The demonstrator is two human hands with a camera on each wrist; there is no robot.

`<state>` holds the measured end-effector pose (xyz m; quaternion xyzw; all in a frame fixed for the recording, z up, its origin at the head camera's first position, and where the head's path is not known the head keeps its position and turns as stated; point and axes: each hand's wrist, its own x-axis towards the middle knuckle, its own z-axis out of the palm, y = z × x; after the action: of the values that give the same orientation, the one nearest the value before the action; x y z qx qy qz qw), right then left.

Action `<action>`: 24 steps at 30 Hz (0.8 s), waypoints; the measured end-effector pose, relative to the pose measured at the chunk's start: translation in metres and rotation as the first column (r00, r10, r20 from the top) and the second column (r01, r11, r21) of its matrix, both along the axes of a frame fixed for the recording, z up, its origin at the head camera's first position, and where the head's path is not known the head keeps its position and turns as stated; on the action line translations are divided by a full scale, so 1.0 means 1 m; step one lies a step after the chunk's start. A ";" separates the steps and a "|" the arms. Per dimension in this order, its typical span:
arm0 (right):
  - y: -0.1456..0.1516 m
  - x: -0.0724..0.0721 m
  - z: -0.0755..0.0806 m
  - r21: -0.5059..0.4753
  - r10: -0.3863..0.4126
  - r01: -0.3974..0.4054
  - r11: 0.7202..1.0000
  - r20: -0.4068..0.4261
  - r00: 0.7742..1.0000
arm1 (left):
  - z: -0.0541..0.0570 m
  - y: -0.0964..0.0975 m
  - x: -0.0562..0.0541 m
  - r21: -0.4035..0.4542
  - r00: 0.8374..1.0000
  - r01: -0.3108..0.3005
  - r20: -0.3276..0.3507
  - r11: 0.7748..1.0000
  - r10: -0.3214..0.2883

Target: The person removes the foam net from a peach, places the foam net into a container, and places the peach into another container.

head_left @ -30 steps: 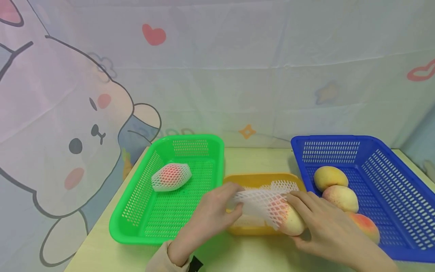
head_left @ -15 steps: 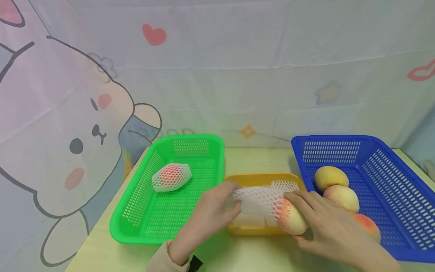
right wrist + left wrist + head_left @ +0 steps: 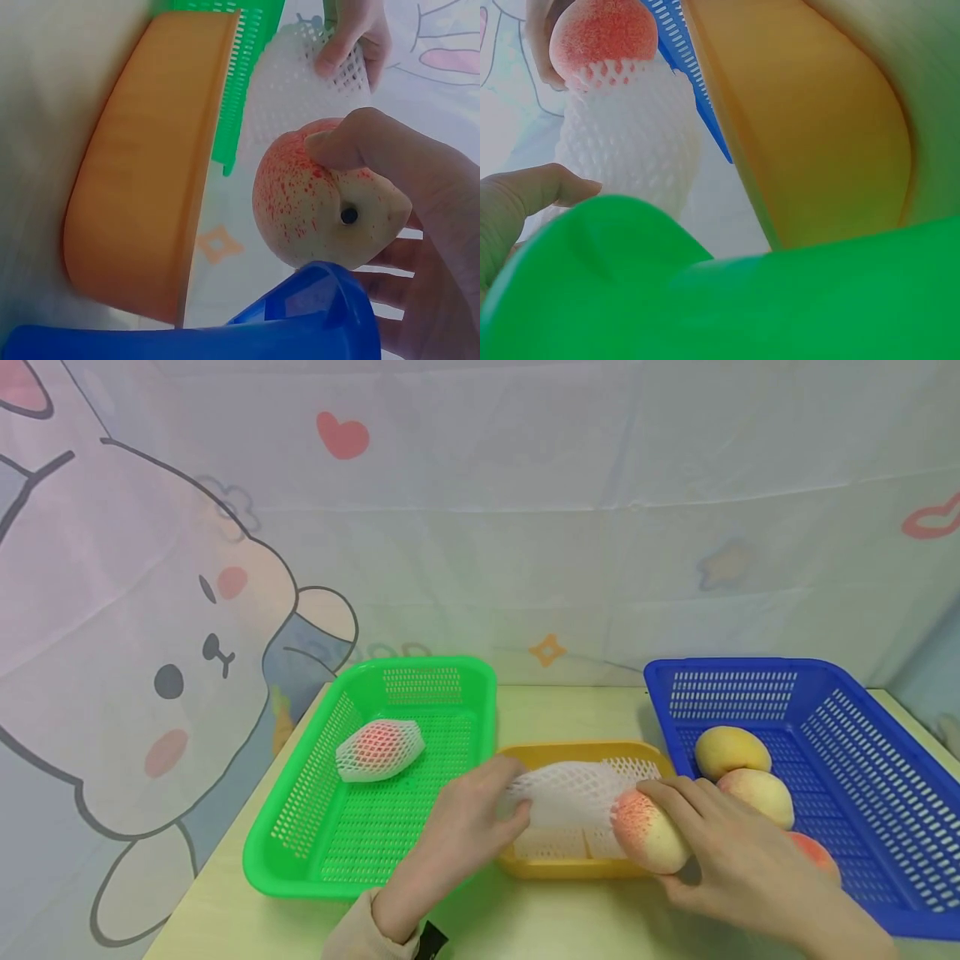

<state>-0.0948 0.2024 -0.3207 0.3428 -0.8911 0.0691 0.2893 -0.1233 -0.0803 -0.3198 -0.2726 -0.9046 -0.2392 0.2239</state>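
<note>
My left hand (image 3: pixel 472 818) pinches the closed-looking left end of a white foam net sleeve (image 3: pixel 566 789) above the yellow basket. In my right hand (image 3: pixel 727 852) is a red-and-cream peach (image 3: pixel 654 833), gripped between thumb and fingers. The sleeve's right end meets the red side of the peach; in the left wrist view its scalloped edge laps the peach (image 3: pixel 607 37) slightly. Most of the peach is outside the net. The right wrist view shows a dark round spot on the peach (image 3: pixel 322 202), beside my thumb.
A green basket (image 3: pixel 258 860) on the left holds one netted peach (image 3: pixel 380 750). The yellow basket (image 3: pixel 555 868) in the middle contains more white foam nets (image 3: pixel 630 768). At the right, a blue basket (image 3: pixel 892 918) holds several bare peaches (image 3: pixel 731 752). A printed curtain (image 3: pixel 480 527) hangs behind the table.
The peach in my right hand has shifted slightly right, and less of it is covered by the net. The sleeve is drawn out longer between my hands. My left hand has barely moved.
</note>
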 end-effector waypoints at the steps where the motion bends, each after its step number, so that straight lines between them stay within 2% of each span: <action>1: 0.001 0.000 0.000 0.002 0.000 0.000 1.000 -0.002 1.000 | 0.000 0.000 0.000 -0.001 1.000 -0.002 0.001 1.000 0.002; 6: 0.004 -0.001 0.003 -0.014 -0.005 0.005 1.000 0.021 1.000 | 0.000 0.000 0.000 0.006 1.000 -0.003 0.022 1.000 0.003; 11: 0.008 0.000 0.008 -0.016 -0.045 0.046 0.999 0.043 0.998 | 0.000 -0.001 0.000 0.012 0.999 -0.006 0.039 1.000 0.006; 18: 0.015 0.002 0.012 -0.037 -0.097 0.101 0.994 0.096 0.991 | -0.001 -0.001 -0.001 0.024 1.000 0.002 0.026 1.000 -0.003; 24: 0.020 0.002 0.013 -0.056 -0.104 0.109 0.992 0.092 0.990 | -0.001 -0.001 0.000 0.035 1.000 0.003 0.031 0.999 -0.004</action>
<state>-0.0931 0.2227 -0.3075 0.2825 -0.9175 0.0958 0.2630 -0.1235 -0.0810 -0.3204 -0.2664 -0.9032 -0.2595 0.2142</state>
